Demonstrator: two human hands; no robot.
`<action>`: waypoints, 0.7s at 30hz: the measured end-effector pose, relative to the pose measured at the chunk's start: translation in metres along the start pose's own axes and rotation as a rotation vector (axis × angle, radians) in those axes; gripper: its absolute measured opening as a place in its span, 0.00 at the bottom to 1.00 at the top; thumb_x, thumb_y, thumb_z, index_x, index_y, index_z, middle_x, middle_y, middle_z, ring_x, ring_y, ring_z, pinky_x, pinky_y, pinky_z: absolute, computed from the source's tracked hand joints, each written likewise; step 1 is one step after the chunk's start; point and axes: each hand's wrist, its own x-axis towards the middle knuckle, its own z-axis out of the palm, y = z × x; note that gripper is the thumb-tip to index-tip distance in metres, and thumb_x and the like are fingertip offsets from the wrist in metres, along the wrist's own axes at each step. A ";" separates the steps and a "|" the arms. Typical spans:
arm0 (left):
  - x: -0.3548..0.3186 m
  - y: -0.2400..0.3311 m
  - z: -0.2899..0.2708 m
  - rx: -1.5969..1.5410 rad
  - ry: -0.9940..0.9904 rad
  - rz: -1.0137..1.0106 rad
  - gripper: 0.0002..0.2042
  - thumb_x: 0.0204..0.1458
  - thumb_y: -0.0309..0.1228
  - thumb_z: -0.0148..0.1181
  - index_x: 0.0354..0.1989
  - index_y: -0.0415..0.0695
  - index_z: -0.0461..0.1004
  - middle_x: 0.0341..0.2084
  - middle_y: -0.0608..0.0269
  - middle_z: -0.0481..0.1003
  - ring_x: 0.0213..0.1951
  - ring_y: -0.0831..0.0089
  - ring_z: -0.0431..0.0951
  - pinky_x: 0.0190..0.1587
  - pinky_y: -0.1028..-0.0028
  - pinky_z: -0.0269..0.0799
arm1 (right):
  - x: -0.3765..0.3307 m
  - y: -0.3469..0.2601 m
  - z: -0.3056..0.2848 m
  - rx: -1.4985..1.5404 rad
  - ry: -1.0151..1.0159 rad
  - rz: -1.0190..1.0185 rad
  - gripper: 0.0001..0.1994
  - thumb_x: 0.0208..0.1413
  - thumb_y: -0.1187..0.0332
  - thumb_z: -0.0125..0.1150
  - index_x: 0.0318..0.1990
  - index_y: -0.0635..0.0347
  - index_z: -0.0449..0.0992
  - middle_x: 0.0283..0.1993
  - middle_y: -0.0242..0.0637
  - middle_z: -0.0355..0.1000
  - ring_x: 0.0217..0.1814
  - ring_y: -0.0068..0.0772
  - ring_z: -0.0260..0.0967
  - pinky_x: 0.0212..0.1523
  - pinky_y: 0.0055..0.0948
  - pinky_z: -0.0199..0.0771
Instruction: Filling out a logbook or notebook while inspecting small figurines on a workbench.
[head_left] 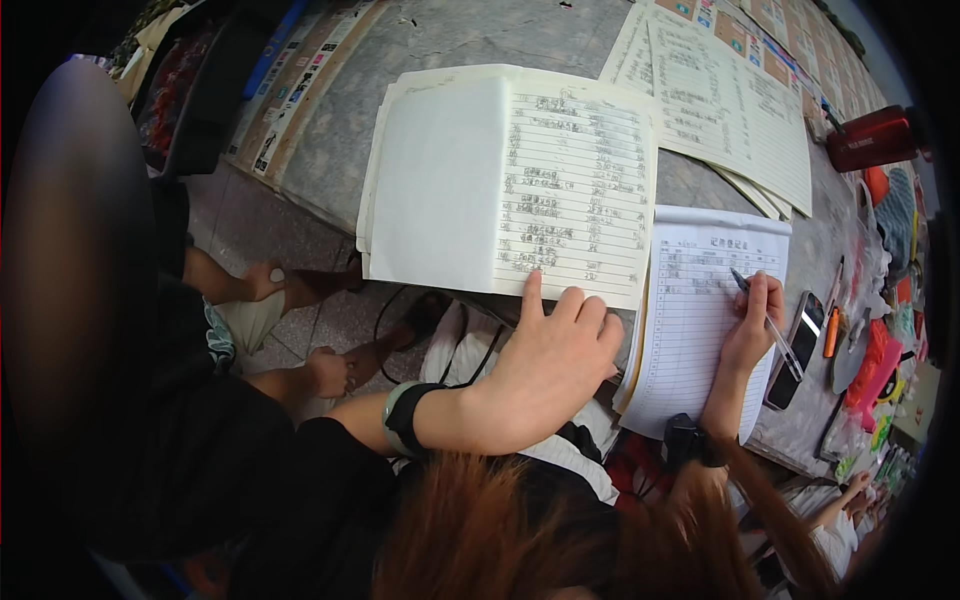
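A grey, mottled stone-like tabletop [450, 40] is carrying everything here, its surface looking hard and matte. Lying across its near edge is a stack of handwritten ledger sheets [560, 170], the top one folded back on the left so that a blank white underside is showing beside ruled, written lines. These sheets are looking thin, light and limp, likely to slide or curl, so pinning them flat from above is probably the safest hold. The left hand [545, 365] is resting with fingers spread and unclenched, its index fingertip pressing on the bottom lines of that stack, gripping nothing. To the right, partly tucked under the stack, a printed form [690, 330] with a ruled grid is hanging over the tabletop's edge. The right hand [752, 325] is curling around a slim pen [765, 320], its tip touching the upper part of the form. The pen is looking stiff, smooth and light, held low on the barrel. Just beyond it a dark phone [795, 350] is lying flat, with an orange marker [831, 332] beside it.
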 end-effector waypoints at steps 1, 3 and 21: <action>0.000 0.000 -0.001 0.000 0.001 0.001 0.15 0.46 0.39 0.51 0.36 0.40 0.64 0.29 0.59 0.63 0.40 0.65 0.62 0.49 0.50 0.53 | 0.000 0.000 -0.001 0.000 0.000 -0.001 0.08 0.51 0.69 0.50 0.23 0.61 0.67 0.19 0.22 0.57 0.19 0.10 0.47 0.20 0.11 0.45; -0.001 -0.002 -0.003 -0.023 -0.043 0.031 0.14 0.46 0.40 0.51 0.33 0.41 0.65 0.25 0.59 0.65 0.36 0.65 0.65 0.50 0.50 0.53 | 0.000 0.000 -0.001 0.033 0.006 0.038 0.07 0.51 0.70 0.50 0.24 0.61 0.67 0.18 0.23 0.57 0.19 0.10 0.47 0.20 0.11 0.45; 0.016 -0.020 -0.004 -0.147 0.167 -0.061 0.10 0.46 0.36 0.52 0.25 0.41 0.65 0.22 0.61 0.66 0.31 0.64 0.68 0.51 0.52 0.50 | 0.001 0.005 -0.007 0.020 -0.020 0.045 0.06 0.51 0.71 0.51 0.25 0.61 0.67 0.21 0.25 0.61 0.19 0.12 0.52 0.20 0.12 0.50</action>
